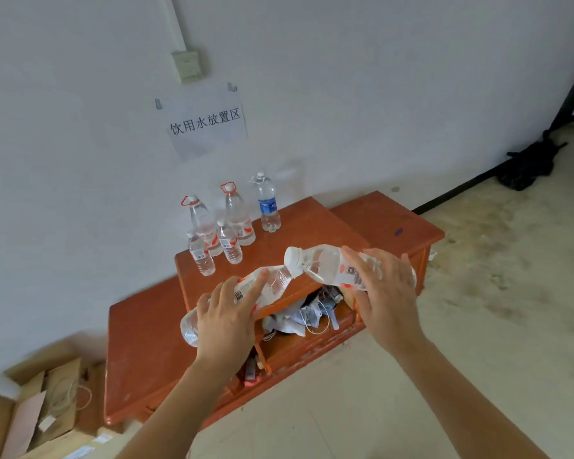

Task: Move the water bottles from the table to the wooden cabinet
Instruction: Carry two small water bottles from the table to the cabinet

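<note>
My left hand [227, 321] grips a clear water bottle [272, 281] that lies tilted, neck pointing up and to the right. A second clear bottle [325, 265] with a white cap is held by my right hand [383, 293], cap pointing left. Both bottles hover above the front edge of the orange-brown wooden cabinet [315, 223], their necks almost touching. Several water bottles stand upright at the back left of the cabinet's raised top: two small ones [201, 256] [229, 241], two tall red-handled ones [237, 212] [199, 215] and a blue-labelled one [268, 203].
An open compartment [309, 313] below the cabinet's top holds crumpled paper and cables. Cardboard boxes [37, 415] lie on the floor at the lower left. A paper sign [206, 122] hangs on the white wall. A black stand base [524, 164] sits at the far right.
</note>
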Motion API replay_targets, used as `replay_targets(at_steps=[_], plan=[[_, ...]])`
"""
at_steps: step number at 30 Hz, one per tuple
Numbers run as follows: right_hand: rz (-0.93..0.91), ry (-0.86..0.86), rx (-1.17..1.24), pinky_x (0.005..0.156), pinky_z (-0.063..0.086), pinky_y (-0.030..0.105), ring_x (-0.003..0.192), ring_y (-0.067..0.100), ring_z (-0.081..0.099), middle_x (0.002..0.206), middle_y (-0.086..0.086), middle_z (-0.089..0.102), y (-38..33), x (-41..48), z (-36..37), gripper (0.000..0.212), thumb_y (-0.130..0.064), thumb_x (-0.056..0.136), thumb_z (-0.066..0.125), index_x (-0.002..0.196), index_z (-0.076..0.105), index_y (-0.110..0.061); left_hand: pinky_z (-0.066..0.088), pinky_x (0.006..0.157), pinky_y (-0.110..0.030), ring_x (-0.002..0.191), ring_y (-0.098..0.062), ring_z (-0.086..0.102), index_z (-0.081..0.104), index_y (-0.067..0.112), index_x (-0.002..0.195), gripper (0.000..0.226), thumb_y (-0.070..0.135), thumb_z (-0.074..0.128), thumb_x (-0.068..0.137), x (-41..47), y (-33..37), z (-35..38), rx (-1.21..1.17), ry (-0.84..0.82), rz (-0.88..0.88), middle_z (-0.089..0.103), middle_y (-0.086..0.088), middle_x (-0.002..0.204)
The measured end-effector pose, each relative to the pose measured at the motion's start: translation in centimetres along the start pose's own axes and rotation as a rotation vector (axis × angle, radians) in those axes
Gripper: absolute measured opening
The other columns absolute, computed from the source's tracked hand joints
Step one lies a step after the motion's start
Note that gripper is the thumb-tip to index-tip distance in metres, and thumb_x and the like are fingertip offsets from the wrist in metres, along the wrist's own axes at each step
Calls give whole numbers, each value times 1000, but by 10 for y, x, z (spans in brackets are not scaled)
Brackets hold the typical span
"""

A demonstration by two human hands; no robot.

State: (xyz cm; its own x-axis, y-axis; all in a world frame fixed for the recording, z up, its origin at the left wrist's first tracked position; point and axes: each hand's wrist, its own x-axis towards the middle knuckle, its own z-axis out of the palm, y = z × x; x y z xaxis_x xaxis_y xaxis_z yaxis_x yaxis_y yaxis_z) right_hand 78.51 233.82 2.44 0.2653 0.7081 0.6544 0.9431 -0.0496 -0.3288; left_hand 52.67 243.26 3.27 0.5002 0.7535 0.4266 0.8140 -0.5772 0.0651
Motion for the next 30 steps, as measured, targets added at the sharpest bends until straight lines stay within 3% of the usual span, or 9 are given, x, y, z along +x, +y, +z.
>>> replay_targets(at_steps=[4, 10, 14, 19, 22, 25, 28, 30], plan=[[-21, -40, 34, 113, 27, 66, 129, 29, 45, 133, 12, 54, 29, 83, 49, 92, -9, 77, 86, 151, 38, -35, 49, 92, -61, 116, -41, 62, 47, 34, 148, 73, 18, 79, 84, 73, -16, 25, -13, 14, -79, 61, -19, 130], [-72, -108, 100, 111, 29, 68, 129, 37, 52, 135, 14, 54, 45, 164, 136, 91, -9, 76, 87, 150, 39, -32, 51, 93, -60, 117, -39, 62, 37, 35, 150, 80, 19, 79, 84, 141, -60, 79, -103, 11, -153, 61, -16, 131], [-38, -165, 102, 113, 31, 68, 130, 35, 51, 134, 12, 56, 50, 207, 206, 88, -11, 78, 87, 149, 40, -32, 53, 93, -56, 119, -37, 61, 19, 34, 158, 95, 23, 78, 85, 192, -101, 129, -218, -28, -233, 60, -12, 135], [51, -194, 165, 102, 49, 64, 128, 28, 51, 135, 9, 56, 63, 252, 276, 82, -19, 80, 87, 147, 39, -29, 56, 90, -59, 126, -35, 57, -5, 49, 155, 114, 24, 81, 83, 253, -136, 183, -431, -89, -324, 50, -8, 147], [102, -196, 221, 100, 54, 54, 123, 23, 54, 133, 7, 54, 74, 270, 315, 77, -17, 80, 87, 143, 43, -21, 53, 96, -60, 131, -33, 55, 17, 35, 154, 98, 26, 83, 81, 286, -151, 217, -493, -124, -398, 50, -5, 149], [247, -235, 281, 95, 54, 35, 119, 12, 52, 134, 4, 51, 86, 274, 347, 73, -23, 82, 84, 142, 42, -23, 52, 100, -55, 131, -28, 55, 35, 25, 146, 81, 32, 83, 80, 301, -157, 248, -536, -157, -512, 56, -2, 144], [366, -311, 354, 89, 49, 18, 118, 10, 53, 139, 1, 47, 101, 270, 383, 79, -28, 84, 84, 147, 36, -24, 46, 99, -36, 129, -24, 54, 34, 27, 144, 81, 33, 84, 81, 309, -157, 278, -603, -176, -644, 56, 1, 141], [418, -406, 384, 83, 43, 3, 113, 5, 54, 139, 2, 47, 124, 266, 425, 79, -30, 84, 84, 148, 39, -21, 44, 98, -35, 128, -23, 53, 32, 28, 143, 81, 27, 84, 80, 316, -156, 317, -644, -183, -776, 55, 2, 140]])
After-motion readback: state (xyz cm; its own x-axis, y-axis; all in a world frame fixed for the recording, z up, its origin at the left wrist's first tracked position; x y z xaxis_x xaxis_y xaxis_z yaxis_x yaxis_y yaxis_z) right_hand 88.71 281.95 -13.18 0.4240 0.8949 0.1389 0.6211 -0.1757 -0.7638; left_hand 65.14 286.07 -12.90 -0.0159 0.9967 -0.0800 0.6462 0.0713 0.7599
